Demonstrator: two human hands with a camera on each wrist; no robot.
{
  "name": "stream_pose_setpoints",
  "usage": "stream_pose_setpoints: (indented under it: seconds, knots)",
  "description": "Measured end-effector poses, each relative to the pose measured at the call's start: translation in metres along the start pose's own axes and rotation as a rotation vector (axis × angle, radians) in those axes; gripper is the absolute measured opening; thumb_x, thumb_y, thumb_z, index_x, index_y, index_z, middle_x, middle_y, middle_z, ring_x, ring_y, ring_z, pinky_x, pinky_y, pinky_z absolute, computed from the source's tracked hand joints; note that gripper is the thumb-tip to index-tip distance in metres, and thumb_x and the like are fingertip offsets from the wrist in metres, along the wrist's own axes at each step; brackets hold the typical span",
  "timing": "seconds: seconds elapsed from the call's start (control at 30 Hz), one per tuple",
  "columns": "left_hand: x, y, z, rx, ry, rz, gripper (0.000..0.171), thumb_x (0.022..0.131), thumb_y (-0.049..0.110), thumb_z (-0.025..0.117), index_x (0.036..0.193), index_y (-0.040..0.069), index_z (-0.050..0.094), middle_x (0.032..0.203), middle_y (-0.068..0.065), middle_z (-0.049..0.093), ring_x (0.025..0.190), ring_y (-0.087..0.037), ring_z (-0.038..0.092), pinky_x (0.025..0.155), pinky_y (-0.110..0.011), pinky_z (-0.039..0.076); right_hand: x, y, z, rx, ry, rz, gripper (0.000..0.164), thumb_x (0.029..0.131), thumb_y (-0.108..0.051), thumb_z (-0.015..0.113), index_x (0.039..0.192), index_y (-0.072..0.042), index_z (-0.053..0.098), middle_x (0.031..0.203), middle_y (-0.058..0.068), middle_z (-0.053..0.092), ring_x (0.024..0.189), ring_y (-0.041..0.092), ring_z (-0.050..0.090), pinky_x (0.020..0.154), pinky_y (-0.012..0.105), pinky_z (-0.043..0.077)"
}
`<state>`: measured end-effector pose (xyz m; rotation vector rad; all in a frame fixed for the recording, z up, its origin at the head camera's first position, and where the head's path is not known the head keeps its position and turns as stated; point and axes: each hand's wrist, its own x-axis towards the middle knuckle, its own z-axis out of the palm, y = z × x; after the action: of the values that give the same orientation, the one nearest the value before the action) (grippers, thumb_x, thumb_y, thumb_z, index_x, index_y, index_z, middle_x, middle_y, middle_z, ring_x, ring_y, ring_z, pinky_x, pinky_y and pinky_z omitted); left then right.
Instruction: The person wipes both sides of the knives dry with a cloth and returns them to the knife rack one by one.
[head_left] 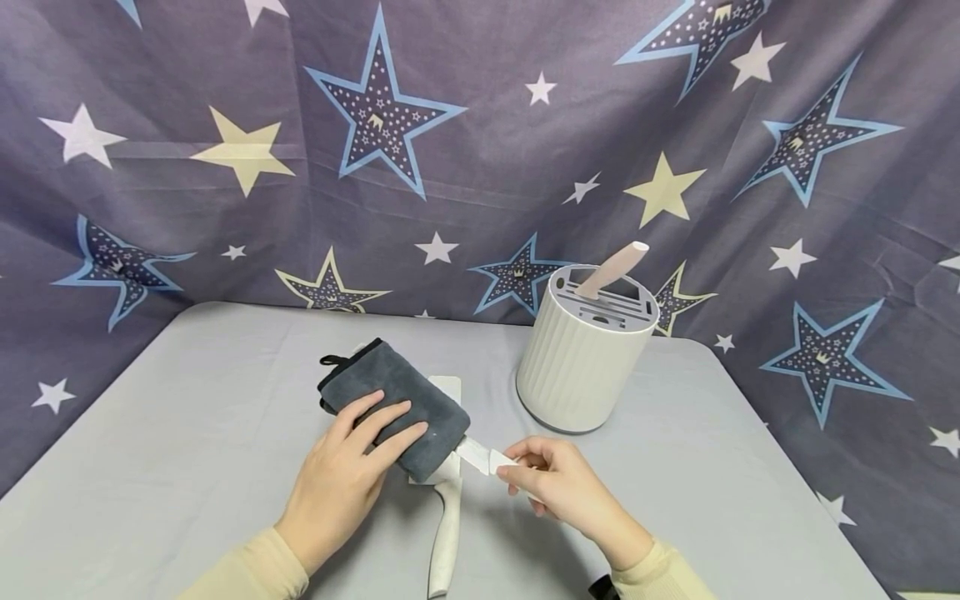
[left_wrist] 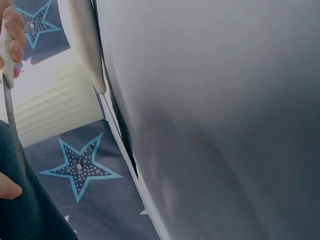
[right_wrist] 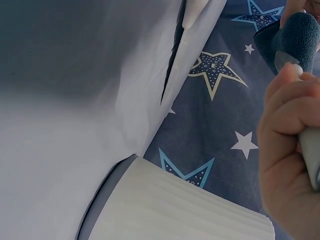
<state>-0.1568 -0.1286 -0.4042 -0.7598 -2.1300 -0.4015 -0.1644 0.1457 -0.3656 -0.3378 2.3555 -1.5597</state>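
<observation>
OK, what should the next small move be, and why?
Probably draw the knife slowly back, so the cloth wipes along its blade. The right hand grips the knife, the left hand holds the cloth, and in the head view the cloth hides part of the blade.
</observation>
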Motion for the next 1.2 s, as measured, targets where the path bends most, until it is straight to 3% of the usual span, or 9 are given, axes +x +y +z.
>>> stream_pose_setpoints:
  seconds: [0.23,0.37,0.6,0.8,1.0,1.2]
  knots:
    - [0.002,0.006,0.003,0.004,0.048,0.027,0.043,0.083,0.005,0.051,0.118,0.021,0.071,0.126,-0.007,0.066,0.122,-0.035,0.056,0.083,-0.051,0.054,0.003,-0.002,0.003,-0.008,0.001,-0.006,0.023,0.088,-0.014,0.071,0.102,0.004,0.066,0.069,0.002,0.063,0.045,0.009,0.043,0.04,0.018,0.032]
    - [0.004,0.01,0.005,-0.011,0.076,0.048,0.045,0.079,0.004,0.055,0.117,0.021,0.071,0.125,-0.007,0.066,0.121,-0.035,0.057,0.083,-0.05,0.054,0.004,-0.003,0.004,-0.012,0.001,-0.009,0.023,0.088,-0.015,0.071,0.102,0.003,0.067,0.069,0.003,0.064,0.045,0.009,0.043,0.04,0.018,0.032]
    - [0.004,0.015,0.004,-0.013,0.022,0.045,0.049,0.076,0.001,0.064,0.12,0.021,0.07,0.128,-0.006,0.065,0.124,-0.034,0.055,0.089,-0.048,0.052,0.006,-0.003,0.005,-0.01,0.0,-0.009,0.023,0.089,-0.017,0.071,0.102,0.002,0.067,0.069,0.002,0.063,0.045,0.009,0.043,0.04,0.019,0.032]
    - [0.005,0.012,0.003,-0.031,0.027,0.05,0.053,0.071,-0.003,0.066,0.119,0.02,0.07,0.126,-0.008,0.065,0.122,-0.035,0.056,0.096,-0.048,0.049,0.005,-0.002,0.003,-0.006,-0.003,-0.013,0.023,0.089,-0.017,0.07,0.103,0.002,0.067,0.069,0.002,0.063,0.045,0.01,0.043,0.039,0.019,0.032]
    - [0.005,0.005,0.001,0.005,0.004,0.032,0.053,0.072,-0.004,0.065,0.12,0.019,0.069,0.127,-0.009,0.064,0.122,-0.036,0.055,0.093,-0.05,0.051,0.002,0.001,0.001,0.011,0.003,-0.008,0.023,0.089,-0.015,0.07,0.103,0.002,0.067,0.069,0.002,0.062,0.045,0.01,0.043,0.039,0.019,0.031]
    - [0.005,-0.003,-0.001,0.0,0.038,0.012,0.069,0.06,-0.014,0.076,0.122,0.017,0.069,0.126,-0.011,0.064,0.121,-0.04,0.055,0.094,-0.054,0.05,-0.002,0.003,-0.005,0.009,0.015,0.001,0.024,0.089,-0.016,0.07,0.105,0.001,0.067,0.071,0.002,0.063,0.045,0.009,0.043,0.038,0.019,0.03]
